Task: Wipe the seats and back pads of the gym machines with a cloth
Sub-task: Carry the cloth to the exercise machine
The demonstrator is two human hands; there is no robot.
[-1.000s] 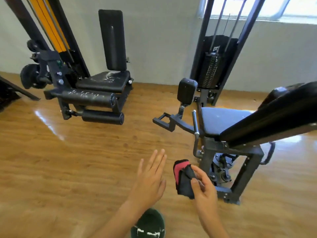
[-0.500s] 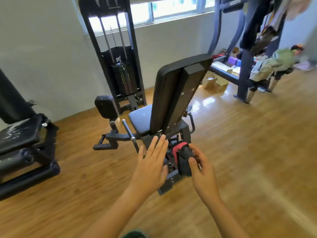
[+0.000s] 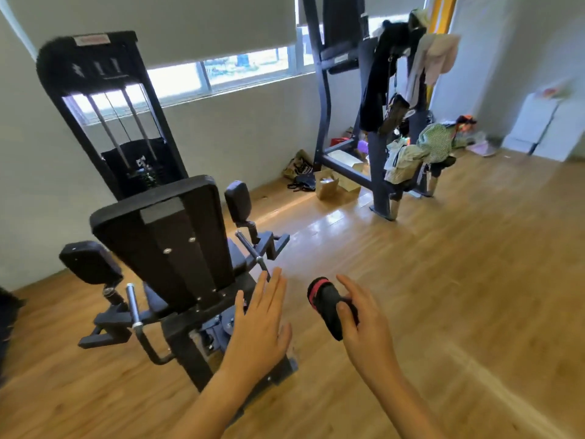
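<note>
A black gym machine stands at my left, seen from behind: the rear of its back pad (image 3: 171, 239) faces me, and only slivers of its seat (image 3: 237, 258) show past the pad. My right hand (image 3: 364, 331) grips a bunched black cloth with a red edge (image 3: 326, 302), held in the air to the right of the machine. My left hand (image 3: 259, 327) hovers flat with straight fingers, close to the machine's frame and holding nothing.
Two small knee pads (image 3: 90, 263) (image 3: 238, 201) and steel handles (image 3: 133, 307) stick out from the machine. Its weight stack tower (image 3: 104, 115) rises behind. A tall rack (image 3: 380, 122) hung with clothes and bags stands at the back right, with boxes (image 3: 332, 185) on the wooden floor.
My view has swung right around the machine, from its side to its rear. Both hands stay in front of me, the right one keeping hold of the cloth.
</note>
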